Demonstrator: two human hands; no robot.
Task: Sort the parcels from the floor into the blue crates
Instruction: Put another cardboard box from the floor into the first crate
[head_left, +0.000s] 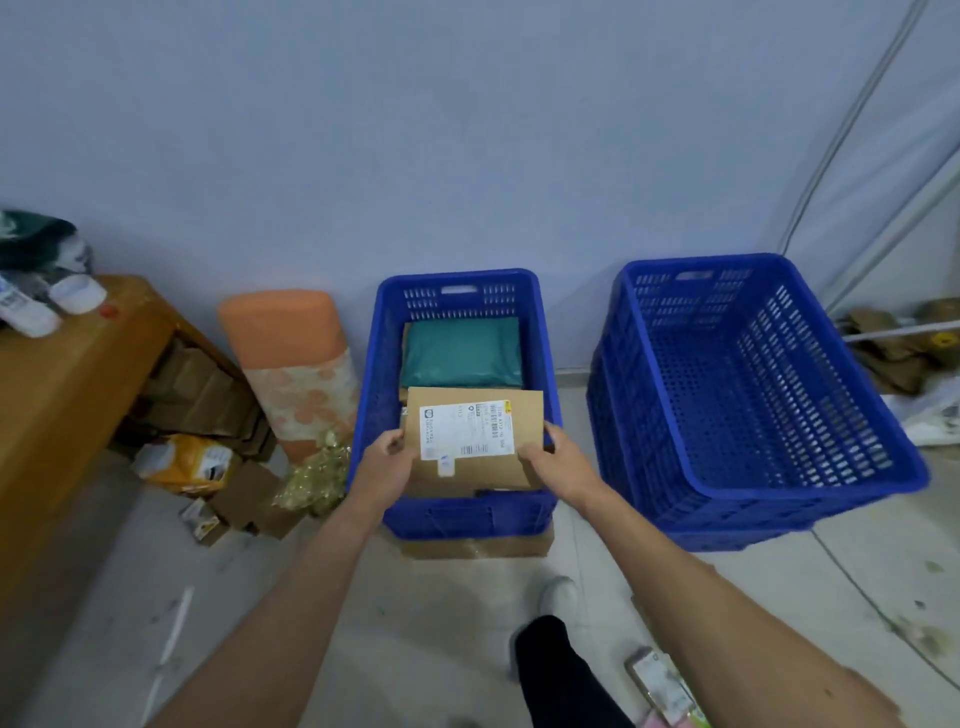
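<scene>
Two grips, the person's bare hands, hold one flat brown parcel (483, 470) over the near edge of the left blue crate (366, 395). The left grip (387, 465) pinches the parcel's left edge and the right grip (558, 462) its near right corner. Both thumbs lie on the upper face; the fingers underneath are hidden. The parcel lies nearly level, white label (465, 428) upward, above the crate's near half and apparently not yet set down. A green parcel (460, 353) already rests inside, toward the far wall. The right blue crate (639, 415), standing apart on the floor (441, 597), shows no parcel. Handling, as judged: the brown parcel looks like a stiff card mailer, thin and light, unlikely to sag or slip and probably not fragile. Holding opposite edges, as here, keeps it flat; a single grip at mid-edge would likely serve as well. Pose: both forearms reach forward and down from the bottom of the view and converge on the left crate, wrists roughly straight, close to its near rim.
</scene>
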